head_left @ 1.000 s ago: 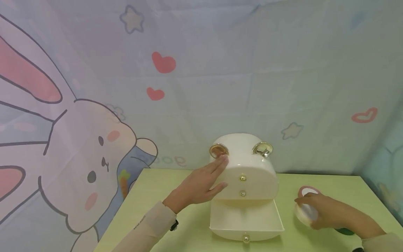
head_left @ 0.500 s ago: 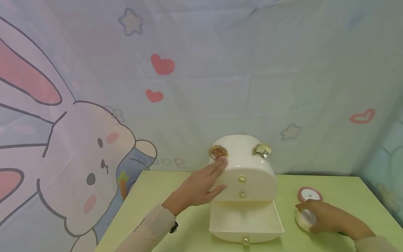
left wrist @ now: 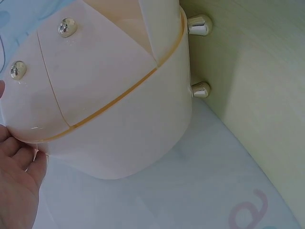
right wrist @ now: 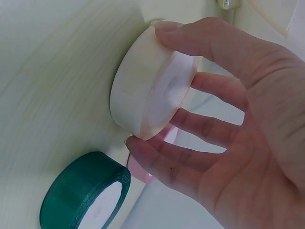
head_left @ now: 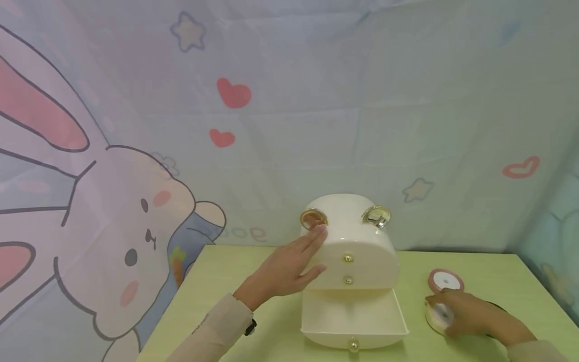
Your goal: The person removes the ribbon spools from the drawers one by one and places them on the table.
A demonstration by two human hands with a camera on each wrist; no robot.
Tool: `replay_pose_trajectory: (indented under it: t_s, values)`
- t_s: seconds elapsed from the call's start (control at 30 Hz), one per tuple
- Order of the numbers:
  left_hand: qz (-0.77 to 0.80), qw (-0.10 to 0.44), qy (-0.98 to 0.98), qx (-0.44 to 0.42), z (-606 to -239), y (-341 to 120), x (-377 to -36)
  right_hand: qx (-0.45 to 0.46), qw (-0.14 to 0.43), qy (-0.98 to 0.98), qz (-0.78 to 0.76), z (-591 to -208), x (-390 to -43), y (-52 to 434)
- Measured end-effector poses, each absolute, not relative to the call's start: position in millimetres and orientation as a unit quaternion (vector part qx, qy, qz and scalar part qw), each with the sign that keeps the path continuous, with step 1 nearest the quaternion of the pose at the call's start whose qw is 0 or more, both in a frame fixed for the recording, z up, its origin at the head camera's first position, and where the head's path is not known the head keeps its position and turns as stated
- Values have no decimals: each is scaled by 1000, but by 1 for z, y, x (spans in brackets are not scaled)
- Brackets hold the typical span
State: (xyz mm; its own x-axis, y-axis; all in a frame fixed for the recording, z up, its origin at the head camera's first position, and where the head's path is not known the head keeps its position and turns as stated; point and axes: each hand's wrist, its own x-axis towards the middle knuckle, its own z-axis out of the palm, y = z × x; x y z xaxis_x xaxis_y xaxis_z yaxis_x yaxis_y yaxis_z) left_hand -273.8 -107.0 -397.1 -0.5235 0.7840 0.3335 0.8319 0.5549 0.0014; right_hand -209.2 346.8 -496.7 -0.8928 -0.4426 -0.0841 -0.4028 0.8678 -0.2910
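Observation:
A small cream drawer cabinet (head_left: 346, 221) with gold knobs stands on the table, its bottom drawer (head_left: 355, 311) pulled out with nothing seen in it. My left hand (head_left: 285, 266) lies along its upper left side, fingers fairly straight; the left wrist view has the fingertips at the cabinet's edge. To the right, my right hand (head_left: 475, 314) holds a cream ribbon spool (right wrist: 138, 86) between thumb and fingers, close over the table. Just behind it lies a pink ribbon spool (head_left: 445, 280). In the right wrist view a green ribbon spool (right wrist: 86, 191) sits nearby.
Two round gold-rimmed pieces (head_left: 376, 216) stick up from the cabinet's top. The pale green table (head_left: 493, 271) ends at a cloth backdrop (head_left: 289, 151) printed with a rabbit, hearts and stars. Gold feet (left wrist: 200, 26) show under the cabinet in the left wrist view.
My right hand has come slightly nearer, uncovering the pink spool; its wrist shifted left and hides most of the green spool. The left hand stays in place on the cabinet.

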Motion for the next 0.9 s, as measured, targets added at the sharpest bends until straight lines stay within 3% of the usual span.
replay_pose_trajectory:
  t_s: [0.9]
  values:
    - [-92, 139, -875, -455, -394, -104, -269, -206, 79, 964, -150, -497, -205, 339]
